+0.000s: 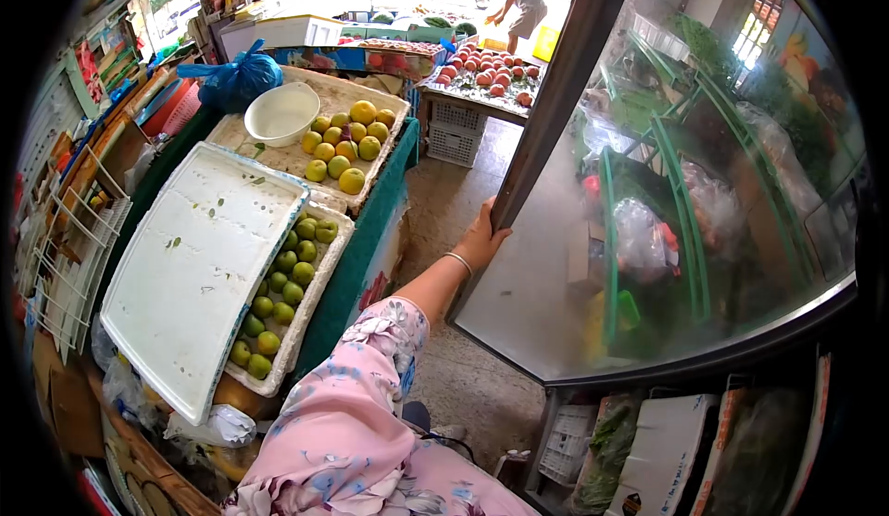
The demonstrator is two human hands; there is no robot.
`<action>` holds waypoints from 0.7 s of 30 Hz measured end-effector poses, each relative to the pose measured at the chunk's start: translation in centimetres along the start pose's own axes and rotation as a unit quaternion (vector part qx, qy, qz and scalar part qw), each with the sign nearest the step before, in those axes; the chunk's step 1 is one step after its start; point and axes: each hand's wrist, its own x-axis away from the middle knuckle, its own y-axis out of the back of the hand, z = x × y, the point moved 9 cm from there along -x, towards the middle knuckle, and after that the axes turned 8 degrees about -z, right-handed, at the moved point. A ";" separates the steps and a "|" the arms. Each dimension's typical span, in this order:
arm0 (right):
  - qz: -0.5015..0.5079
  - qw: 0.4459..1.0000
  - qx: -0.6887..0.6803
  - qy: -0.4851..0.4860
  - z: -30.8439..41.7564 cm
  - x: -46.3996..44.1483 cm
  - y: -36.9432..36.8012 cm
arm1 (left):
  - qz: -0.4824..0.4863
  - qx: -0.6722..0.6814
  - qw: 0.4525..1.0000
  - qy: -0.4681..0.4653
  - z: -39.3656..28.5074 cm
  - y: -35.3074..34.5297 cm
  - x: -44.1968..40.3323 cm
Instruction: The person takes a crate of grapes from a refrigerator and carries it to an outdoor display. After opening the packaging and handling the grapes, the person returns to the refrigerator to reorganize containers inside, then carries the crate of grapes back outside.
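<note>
Glass door: stands ajar in the right half of the view, dark-framed and misted; green racks and bagged produce show in it, reflected or beyond I cannot tell.
Table: green-sided, on the left, across a strip of floor from the door.
White lid: lies slanted, partly covering the lower tray.
Pink sleeve: flowered, reaching up from the bottom edge.
Upper tray: holds yellow-orange fruit beside a white bowl.
Lower tray: green fruit shows along its uncovered side.
Person: stoops in the background, well apart.
Left grip: clasped on the door's frame, thumb on the near face, fingers around the edge.
Right grip: out of view, so its state cannot be told.
Bracelet: thin, around the left wrist.
</note>
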 end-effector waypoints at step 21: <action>0.248 0.926 0.083 -0.271 -8.6 13.5 -7.1 | 0.382 -0.098 0.867 0.304 13.8 -13.0 8.3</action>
